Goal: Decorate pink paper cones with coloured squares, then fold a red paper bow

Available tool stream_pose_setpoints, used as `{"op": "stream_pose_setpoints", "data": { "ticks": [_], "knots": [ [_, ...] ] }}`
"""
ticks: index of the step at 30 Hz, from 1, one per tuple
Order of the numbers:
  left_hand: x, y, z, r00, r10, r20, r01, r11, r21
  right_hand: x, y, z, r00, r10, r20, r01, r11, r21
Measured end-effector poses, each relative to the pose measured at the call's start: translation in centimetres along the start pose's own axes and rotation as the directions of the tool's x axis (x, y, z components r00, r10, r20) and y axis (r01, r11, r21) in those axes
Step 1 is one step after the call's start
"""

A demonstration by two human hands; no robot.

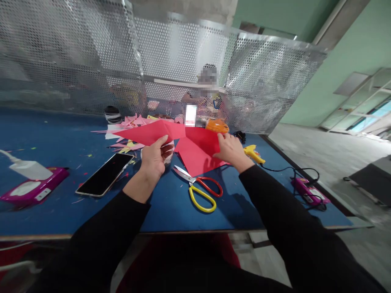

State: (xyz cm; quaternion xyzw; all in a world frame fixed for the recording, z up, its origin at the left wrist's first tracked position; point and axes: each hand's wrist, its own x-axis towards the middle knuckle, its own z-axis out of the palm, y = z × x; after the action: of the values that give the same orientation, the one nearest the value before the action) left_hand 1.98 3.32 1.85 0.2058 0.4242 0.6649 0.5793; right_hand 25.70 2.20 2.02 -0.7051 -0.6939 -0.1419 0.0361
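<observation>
A large red folded paper star [195,156] with broad, creased points spans the space between my hands over the blue table. At its left side, my left hand [155,156] pinches the lower edge of one point between thumb and fingers. My right hand [230,148] grips the right side, thumb in front and fingers over the top edge. Just below the paper lie open scissors [193,181] with one red and one yellow handle. Something whitish, partly hidden, sits behind my left fingers.
A phone [105,175] and a purple power strip [36,187] lie left. Pink paper scraps [134,121] and a striped ball [113,114] are behind. At right are a yellow glue gun [253,152] and another purple power strip [308,190]. A perforated metal screen [183,49] stands at the back.
</observation>
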Motion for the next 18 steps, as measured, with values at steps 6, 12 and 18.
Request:
{"op": "stream_pose_setpoints", "data": {
  "ticks": [6, 12, 18],
  "knots": [
    [0.2, 0.1, 0.0, 1.000, -0.003, -0.012, 0.003, 1.000, -0.003, 5.7, 2.9, 3.0, 0.998, 0.061, 0.008, -0.061, 0.998, 0.007],
    [0.4, 0.8, -0.3, 1.000, 0.011, -0.004, -0.011, 0.999, -0.032, 7.3, 1.9, 3.4, 0.994, -0.105, -0.009, 0.105, 0.990, 0.096],
    [0.5, 1.2, -0.4, 0.999, 0.026, -0.031, -0.027, 0.999, -0.045, 9.2, -0.5, 5.5, 0.888, -0.359, 0.286, 0.295, 0.924, 0.243]
  ]
}}
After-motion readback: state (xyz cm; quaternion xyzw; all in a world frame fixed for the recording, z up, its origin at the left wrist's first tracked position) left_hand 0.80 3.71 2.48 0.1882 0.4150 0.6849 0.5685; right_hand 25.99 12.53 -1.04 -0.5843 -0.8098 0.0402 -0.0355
